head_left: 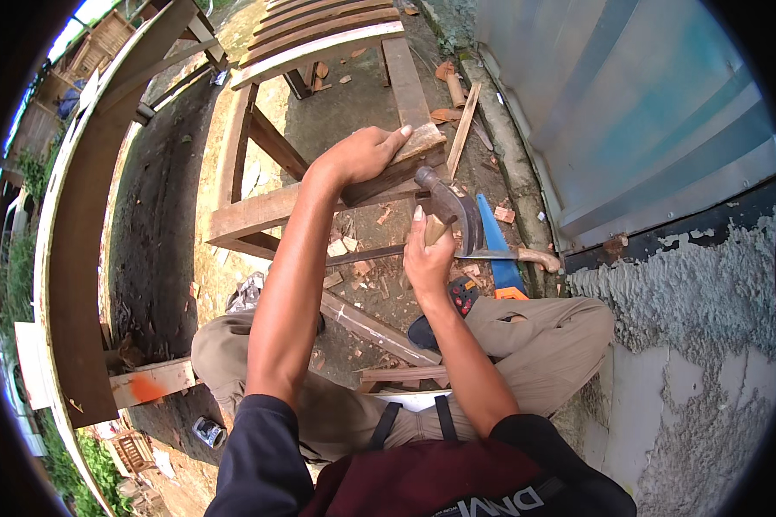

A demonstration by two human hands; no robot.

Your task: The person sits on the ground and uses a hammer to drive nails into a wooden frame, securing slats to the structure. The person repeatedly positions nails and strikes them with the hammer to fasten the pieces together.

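In front of me stands a wooden slatted frame [272, 209], its slats [319, 34] running across the far end. My left hand [362, 158] grips the near right corner of the frame, thumb on top and fingers wrapped round the side, partly hidden. My right hand [428, 258] is closed round the short-looking wooden handle of a claw hammer [466, 215]. The hammer's striking face is close beside the frame's corner; whether they touch, I cannot tell. Just beyond my right hand lie a blue-bladed hand saw [495, 246] with an orange handle and a long blade with a wooden handle [539, 259].
A corrugated metal sheet [638, 103] and rough wall [690, 302] bound the right side. A long board structure [82, 258] stands at the left. Wood offcuts and a plank [375, 330] lie between my legs. A can [209, 432] is on the ground. A thin strip [464, 129] leans near the corner.
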